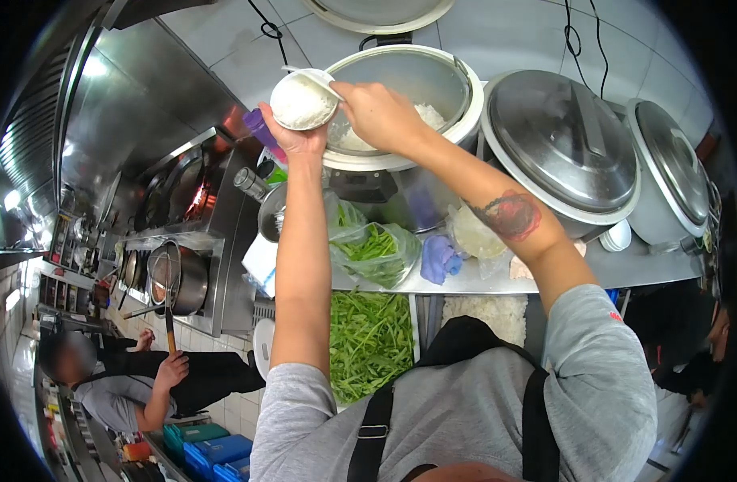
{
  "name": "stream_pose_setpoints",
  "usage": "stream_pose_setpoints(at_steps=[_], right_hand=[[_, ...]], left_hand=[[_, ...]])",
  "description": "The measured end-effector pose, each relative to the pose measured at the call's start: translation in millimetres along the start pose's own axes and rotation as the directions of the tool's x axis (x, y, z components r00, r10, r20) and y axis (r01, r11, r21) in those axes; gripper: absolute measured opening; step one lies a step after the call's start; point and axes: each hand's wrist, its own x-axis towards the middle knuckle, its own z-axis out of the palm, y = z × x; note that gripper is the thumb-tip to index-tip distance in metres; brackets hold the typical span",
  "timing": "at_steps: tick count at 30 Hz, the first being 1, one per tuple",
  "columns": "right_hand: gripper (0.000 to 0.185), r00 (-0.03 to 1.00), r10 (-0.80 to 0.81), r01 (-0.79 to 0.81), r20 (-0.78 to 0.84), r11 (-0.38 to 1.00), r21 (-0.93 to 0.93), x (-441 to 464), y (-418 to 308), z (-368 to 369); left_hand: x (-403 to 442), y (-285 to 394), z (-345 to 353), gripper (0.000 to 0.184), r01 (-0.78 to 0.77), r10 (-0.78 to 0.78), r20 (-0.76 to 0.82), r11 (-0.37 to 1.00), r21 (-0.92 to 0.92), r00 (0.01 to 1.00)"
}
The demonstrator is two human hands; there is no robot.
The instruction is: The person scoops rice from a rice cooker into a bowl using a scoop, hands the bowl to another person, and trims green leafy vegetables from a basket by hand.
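In my left hand point(304, 141) is a small white bowl point(273, 108), its fingers around the underside and sides. White rice point(299, 108) fills it. My right hand point(382, 117) grips a white rice paddle point(306, 75), whose blade lies over the top of the rice at the bowl's far edge. Both hands are above the left part of an open rice cooker point(445, 153). More cooked rice point(426, 115) shows inside, partly hidden behind my right hand and forearm.
Two lidded cookers point(557, 145) point(669, 161) stand to the right. Below are a bag of greens point(376, 249), a purple cloth point(441, 259) and a tray of cut greens point(372, 341). At left, another person point(136, 390) holds a long-handled tool over a pot point(188, 281).
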Motion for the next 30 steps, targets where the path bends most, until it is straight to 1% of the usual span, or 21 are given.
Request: stream_pose_setpoints(at_steps=[2,5,8,9,12,15,18,19,20,21,22,23,24,26,29,30], right_hand=[[0.03,0.99,0.011,0.009,0.143,0.99,-0.139,7,5,-5],[0.031,0.973,-0.097,0.128,0.21,0.982,-0.138,23,13,-31],[0.033,0.998,-0.049,0.054,0.043,0.988,-0.142,40,30,-27],[0.034,0.998,-0.056,0.061,0.036,0.983,-0.171,44,34,-24],[0.035,0.956,-0.178,0.237,0.232,0.937,-0.256,38,42,-15],[0.036,0.938,-0.194,0.25,0.286,0.952,-0.174,44,46,-15],[0.037,0.934,-0.131,0.163,0.333,0.984,-0.069,53,51,-26],[0.034,0.957,-0.028,0.0,0.288,0.995,0.098,51,50,-23],[0.033,0.947,0.112,-0.177,0.301,0.964,0.197,44,51,-14],[0.032,0.913,0.244,-0.343,0.327,0.894,0.288,32,50,1],[0.032,0.857,0.364,-0.493,0.365,0.788,0.37,22,45,11],[0.031,0.819,0.401,-0.565,0.411,0.687,0.457,7,27,15],[0.03,0.778,0.429,-0.628,0.459,0.568,0.532,-9,5,20],[0.04,0.903,0.314,-0.428,0.291,0.644,0.634,-24,-19,45],[0.05,0.92,0.39,-0.365,0.036,0.822,0.436,-15,-50,59],[0.052,0.935,0.349,-0.342,0.059,0.847,0.408,-15,-50,59]], left_hand=[[-3,-1,3,0.076,0.007,-0.006,-0.028,0.999,0.034,1.0],[-3,-1,4,0.075,0.01,-0.012,-0.04,0.999,-0.05,0.999],[-3,-1,7,0.076,0.015,-0.015,-0.058,1.0,0.003,0.998],[-2,-2,5,0.077,0.02,-0.02,-0.053,1.0,-0.003,0.998],[1,-1,5,0.079,0.035,-0.034,-0.047,0.999,0.01,0.998],[-2,-2,8,0.082,0.033,-0.03,-0.066,0.999,0.038,0.997],[2,-3,7,0.084,0.034,-0.031,-0.069,0.998,0.043,0.997],[2,-3,7,0.084,0.028,-0.024,-0.076,0.999,0.046,0.997],[1,-3,7,0.085,0.02,-0.016,-0.086,0.999,0.046,0.996],[1,-4,5,0.083,-0.011,0.013,-0.098,1.0,0.019,0.995],[3,-5,2,0.081,-0.043,0.042,-0.11,0.999,-0.005,0.993],[5,-6,1,0.079,-0.074,0.071,-0.122,0.997,-0.026,0.99],[4,-7,0,0.078,-0.122,0.124,-0.117,0.992,0.019,0.985],[3,-10,1,0.076,-0.211,0.221,-0.096,0.971,0.109,0.97],[2,-8,-19,0.081,-0.08,0.11,-0.097,0.958,0.276,0.989],[2,-6,-20,0.079,-0.094,0.131,-0.105,0.949,0.301,0.986]])
